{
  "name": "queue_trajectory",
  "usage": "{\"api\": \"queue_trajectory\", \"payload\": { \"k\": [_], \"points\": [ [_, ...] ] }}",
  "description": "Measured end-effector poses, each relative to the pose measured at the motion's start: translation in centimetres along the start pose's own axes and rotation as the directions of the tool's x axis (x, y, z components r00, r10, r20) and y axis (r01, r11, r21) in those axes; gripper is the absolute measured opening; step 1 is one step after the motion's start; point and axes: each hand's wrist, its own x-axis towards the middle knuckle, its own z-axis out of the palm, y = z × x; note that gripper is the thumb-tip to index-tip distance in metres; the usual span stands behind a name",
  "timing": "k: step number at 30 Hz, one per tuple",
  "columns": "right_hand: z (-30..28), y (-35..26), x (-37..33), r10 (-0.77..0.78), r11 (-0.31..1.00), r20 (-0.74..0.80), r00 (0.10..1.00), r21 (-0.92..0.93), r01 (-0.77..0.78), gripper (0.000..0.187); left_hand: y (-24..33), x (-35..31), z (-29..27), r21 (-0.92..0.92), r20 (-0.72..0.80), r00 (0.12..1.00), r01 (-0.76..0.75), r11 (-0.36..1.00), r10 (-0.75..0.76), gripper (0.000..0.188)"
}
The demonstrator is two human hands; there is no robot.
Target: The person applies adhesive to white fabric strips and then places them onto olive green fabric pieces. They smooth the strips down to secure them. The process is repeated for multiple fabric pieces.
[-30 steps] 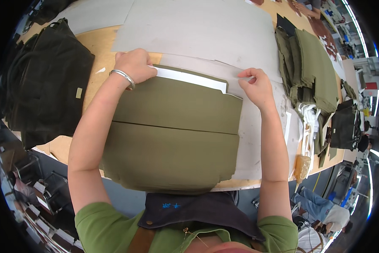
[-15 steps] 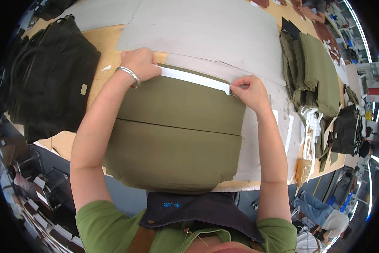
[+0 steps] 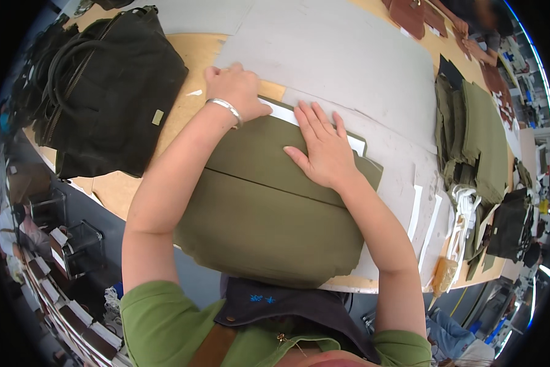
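Observation:
Olive fabric panels (image 3: 275,226) lie on the table in front of me, with a dark seam or edge running across them. Along their far edge runs a white strip (image 3: 281,112). My left hand (image 3: 237,92), a silver bangle at its wrist, is bent closed at the strip's left end, thumb against it; its other fingertips are partly hidden. Flat across the strip's middle lies my right hand (image 3: 325,147), fingers stretched and thumb apart, covering part of it. The strip's right end shows beyond that hand.
A dark handbag (image 3: 116,92) stands at the left. At the right are stacked olive pieces (image 3: 479,134), white strips (image 3: 431,226) and an amber glue bottle (image 3: 444,275). Grey sheeting (image 3: 336,49) covers much of the table. Another person's hands (image 3: 479,49) are at the far right.
My right hand has left the strip's right end and moved left, opening flat onto its middle. My left hand stays at the left end. The whole view has shifted.

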Motion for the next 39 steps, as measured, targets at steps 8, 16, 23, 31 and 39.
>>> {"api": "queue_trajectory", "payload": {
  "k": [8, 16, 23, 31, 39],
  "points": [
    [-0.8, -1.8, 3.4, -0.016, 0.987, -0.072, 0.997, 0.157, 0.027, 0.046, -4.8, -6.6, 1.5, -0.162, -0.488, 0.87, -0.172, 0.972, 0.073, 0.021],
    [1.5, -4.3, 6.2, -0.048, 0.98, -0.146, 0.988, 0.182, 0.074, 0.036, -5.9, -9.0, 4.6, -0.267, -0.426, 0.905, -0.132, 0.955, 0.005, 0.015],
    [2.2, -5.1, 6.1, -0.123, 0.964, -0.177, 0.976, 0.211, 0.16, 0.033, -6.1, -9.1, 5.3, -0.234, -0.45, 0.893, -0.098, 0.967, -0.019, 0.024],
    [2.2, -5.5, 6.1, -0.109, 0.97, -0.176, 0.978, 0.198, 0.144, 0.033, -5.9, -9.4, 5.6, -0.13, -0.409, 0.912, -0.093, 0.987, 0.032, 0.048],
    [-5.7, 2.0, 1.5, 0.08, 0.957, -0.229, 0.97, 0.291, -0.01, 0.035, -5.3, -9.1, 4.7, -0.113, -0.425, 0.905, -0.071, 0.991, 0.016, 0.045]
  ]
}}
